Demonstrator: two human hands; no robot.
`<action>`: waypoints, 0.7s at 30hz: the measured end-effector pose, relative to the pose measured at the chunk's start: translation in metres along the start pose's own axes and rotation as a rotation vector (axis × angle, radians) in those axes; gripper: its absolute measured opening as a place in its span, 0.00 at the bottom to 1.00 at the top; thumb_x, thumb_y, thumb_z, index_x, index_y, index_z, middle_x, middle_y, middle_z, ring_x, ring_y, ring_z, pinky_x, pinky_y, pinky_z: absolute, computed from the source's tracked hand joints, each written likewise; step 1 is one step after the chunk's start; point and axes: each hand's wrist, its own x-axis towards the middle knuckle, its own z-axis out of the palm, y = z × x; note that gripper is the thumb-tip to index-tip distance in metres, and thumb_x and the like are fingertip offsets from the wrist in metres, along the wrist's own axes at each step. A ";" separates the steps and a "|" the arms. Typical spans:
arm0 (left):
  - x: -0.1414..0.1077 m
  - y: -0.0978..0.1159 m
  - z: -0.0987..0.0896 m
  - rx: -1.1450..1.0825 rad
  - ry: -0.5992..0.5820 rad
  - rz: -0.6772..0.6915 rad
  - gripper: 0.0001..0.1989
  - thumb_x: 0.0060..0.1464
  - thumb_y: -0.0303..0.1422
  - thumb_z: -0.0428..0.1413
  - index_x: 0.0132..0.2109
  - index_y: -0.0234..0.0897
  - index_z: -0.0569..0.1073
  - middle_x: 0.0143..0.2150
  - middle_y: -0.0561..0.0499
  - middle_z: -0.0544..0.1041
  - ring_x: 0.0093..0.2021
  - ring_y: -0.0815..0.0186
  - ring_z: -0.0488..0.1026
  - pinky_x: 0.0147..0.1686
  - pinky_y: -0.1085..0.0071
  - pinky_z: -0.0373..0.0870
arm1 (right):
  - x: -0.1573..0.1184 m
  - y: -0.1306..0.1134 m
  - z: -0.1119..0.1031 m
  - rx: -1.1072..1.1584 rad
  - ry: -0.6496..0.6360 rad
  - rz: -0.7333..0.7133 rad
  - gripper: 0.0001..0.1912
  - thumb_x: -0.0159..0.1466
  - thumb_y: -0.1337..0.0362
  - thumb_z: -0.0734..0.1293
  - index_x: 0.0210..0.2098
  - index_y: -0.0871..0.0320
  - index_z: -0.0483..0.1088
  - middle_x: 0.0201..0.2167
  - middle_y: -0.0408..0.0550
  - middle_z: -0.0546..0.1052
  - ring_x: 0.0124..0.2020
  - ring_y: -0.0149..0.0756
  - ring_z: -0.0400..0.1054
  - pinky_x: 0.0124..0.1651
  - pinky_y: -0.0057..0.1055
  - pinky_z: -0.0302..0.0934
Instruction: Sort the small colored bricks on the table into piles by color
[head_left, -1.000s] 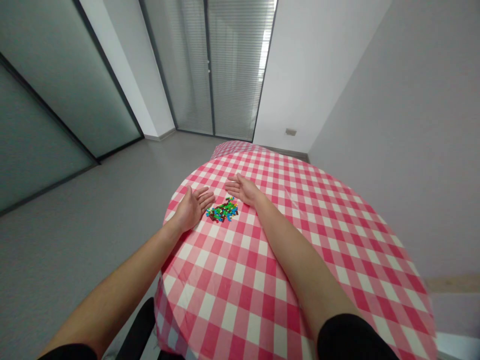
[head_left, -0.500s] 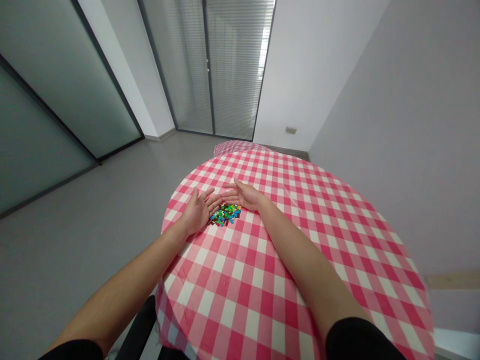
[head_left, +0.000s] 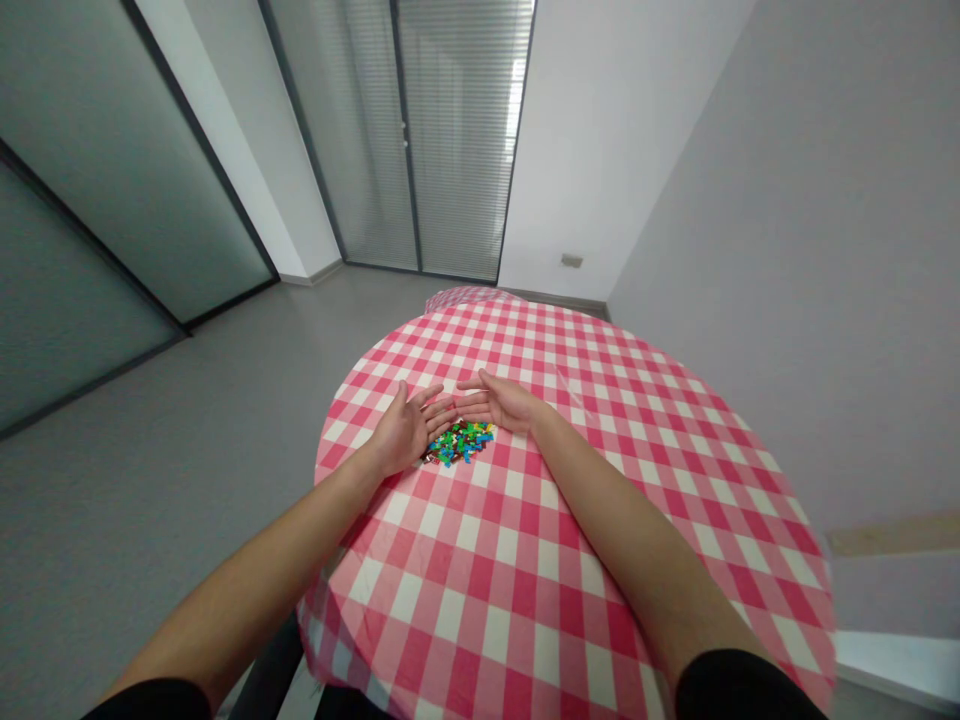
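A heap of small colourful pieces (head_left: 463,443), mostly green and blue with some brown, yellow and white, lies on the checked tablecloth (head_left: 480,560). They look like little building bricks, though they are too small to be sure. My left hand (head_left: 407,428) rests on edge along the heap's left side, palm turned towards it and fingers stretched out. Along the far and right side, my right hand (head_left: 501,400) curves round with its fingers extended. The fingertips of both hands meet or nearly meet behind the heap. Neither hand grips anything.
The red and white cloth covers a rounded table. Grey floor (head_left: 225,400) lies to the left, with frosted glass panels (head_left: 112,170) beyond. A glass door with blinds (head_left: 457,150) stands at the back, and a pale wall (head_left: 825,250) is on the right.
Both hands and the heap sit slightly farther right and lower in view, as the camera has shifted. The heap looks a little more gathered between the hands.
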 end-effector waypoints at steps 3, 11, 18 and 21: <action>-0.001 -0.002 0.008 0.003 0.003 -0.026 0.36 0.63 0.57 0.36 0.64 0.35 0.61 0.63 0.34 0.66 0.60 0.53 0.69 0.62 0.57 0.59 | -0.010 0.001 -0.004 -0.006 0.023 0.001 0.24 0.72 0.50 0.54 0.51 0.62 0.68 0.40 0.59 0.80 0.41 0.40 0.77 0.54 0.43 0.68; 0.002 -0.016 0.021 0.009 -0.108 -0.097 0.34 0.62 0.56 0.38 0.62 0.36 0.64 0.63 0.36 0.65 0.59 0.52 0.68 0.59 0.56 0.61 | -0.048 0.001 -0.012 -0.025 0.071 0.023 0.23 0.73 0.52 0.52 0.50 0.62 0.68 0.38 0.58 0.80 0.40 0.38 0.77 0.55 0.43 0.66; 0.000 -0.031 0.035 0.031 -0.202 -0.154 0.35 0.61 0.57 0.40 0.61 0.35 0.65 0.63 0.35 0.66 0.59 0.50 0.68 0.59 0.55 0.60 | -0.085 0.005 -0.014 -0.001 0.119 0.018 0.21 0.73 0.54 0.52 0.48 0.62 0.69 0.37 0.57 0.80 0.40 0.38 0.77 0.51 0.38 0.70; 0.000 -0.037 0.040 0.056 -0.237 -0.178 0.36 0.60 0.59 0.40 0.60 0.37 0.66 0.63 0.35 0.65 0.61 0.50 0.66 0.59 0.54 0.59 | -0.099 0.008 -0.018 0.012 0.145 0.007 0.20 0.73 0.55 0.54 0.49 0.63 0.69 0.37 0.58 0.80 0.38 0.37 0.78 0.49 0.37 0.71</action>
